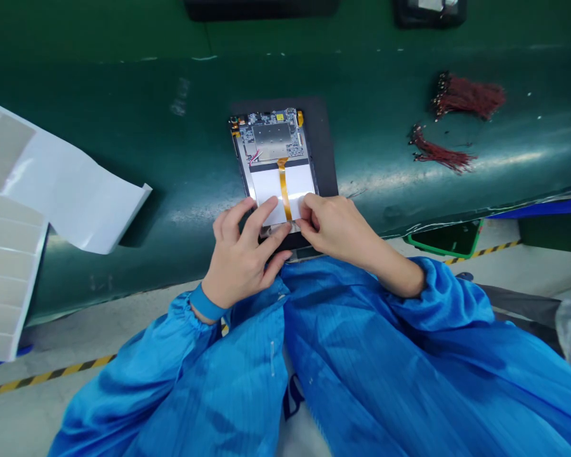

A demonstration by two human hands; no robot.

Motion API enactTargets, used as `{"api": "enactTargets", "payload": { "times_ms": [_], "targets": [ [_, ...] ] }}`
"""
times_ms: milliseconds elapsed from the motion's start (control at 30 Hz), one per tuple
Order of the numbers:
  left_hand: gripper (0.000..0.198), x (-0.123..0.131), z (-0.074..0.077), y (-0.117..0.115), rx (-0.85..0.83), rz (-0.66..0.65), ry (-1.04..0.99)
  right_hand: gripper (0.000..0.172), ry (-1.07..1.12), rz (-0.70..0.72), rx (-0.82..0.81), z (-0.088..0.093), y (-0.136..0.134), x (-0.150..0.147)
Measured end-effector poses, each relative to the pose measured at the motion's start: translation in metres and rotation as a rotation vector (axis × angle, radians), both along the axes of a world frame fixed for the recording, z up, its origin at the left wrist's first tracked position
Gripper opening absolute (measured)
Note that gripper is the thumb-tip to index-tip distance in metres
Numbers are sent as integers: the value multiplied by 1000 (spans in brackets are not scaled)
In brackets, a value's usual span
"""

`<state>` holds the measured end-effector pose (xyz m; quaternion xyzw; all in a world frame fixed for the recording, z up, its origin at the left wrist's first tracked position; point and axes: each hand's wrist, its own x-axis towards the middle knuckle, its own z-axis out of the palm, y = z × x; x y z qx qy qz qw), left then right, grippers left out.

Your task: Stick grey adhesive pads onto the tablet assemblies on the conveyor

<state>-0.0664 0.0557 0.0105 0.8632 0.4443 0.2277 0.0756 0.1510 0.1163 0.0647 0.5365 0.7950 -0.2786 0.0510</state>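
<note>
Lettering [292, 395]: dark, on the pale shirt [299, 431] showing between the coat [228, 393] fronts; half covered, too little in view to read
Faint marks [179, 96]: whitish, on the counter [375, 89], up and left of the tablet [273, 141]; too worn to make out
Left hand [245, 254]: released and spread, palm down, loosely bent; touching the lower left part of the tablet and its white panel [266, 181] with the fingertips; blue band [207, 303] around the wrist
Right hand [340, 228]: curled in, thumb and forefinger close together at the lower right of the white panel; cannot tell whether pinching anything or only pressing
Tablet: opened up, lying on a black pad [328, 146] on the counter, straight in front of the coat, both hands at its near end
Board [272, 138]: across the far end of the tablet, bearing a metal shield and a small yellow square
Ribbon [284, 190]: orange, running from the board down over the white panel, between the hands
Wires: dark red, in two bundles to the right, a larger [473, 96] beyond a smaller [445, 153]
Sheets [76, 190]: white with grey blocks, at left, one curling over the counter
Far edge: black case [261, 9] above the tablet, black box [431, 14] farther right
Below, right: green-rimmed tray [479, 238], near striped tape [502, 249] on the floor [547, 266]
</note>
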Motion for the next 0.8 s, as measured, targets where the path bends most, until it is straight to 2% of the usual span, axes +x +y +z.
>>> {"api": "enactTargets", "payload": {
  "times_ms": [100, 167, 333, 433, 533, 667, 800],
  "targets": [
    [48, 15, 2, 8, -7, -47, 40, 18, 27, 45, -1, 0, 2, 5],
    [49, 15, 2, 9, -13, -53, 61, 21, 11, 54, -5, 1, 2, 6],
    [57, -19, -2, -4, -31, 4, 92, 21, 39, 53, 3, -2, 1, 8],
    [66, -28, -3, -10, -25, 29, 97, 26, 172, 72, 55, -13, -7, 15],
    [69, -22, -5, -11, -4, 23, 87, 40, 268, 177, 172, -30, -22, 24],
    [72, -25, -8, -11, 54, -14, 113, 49, 108, 230, 235, -45, -37, 37],
    [73, -36, -8, -14, 57, -15, 141, 52, 43, 281, 277, -44, -36, 46]
  ]
}}
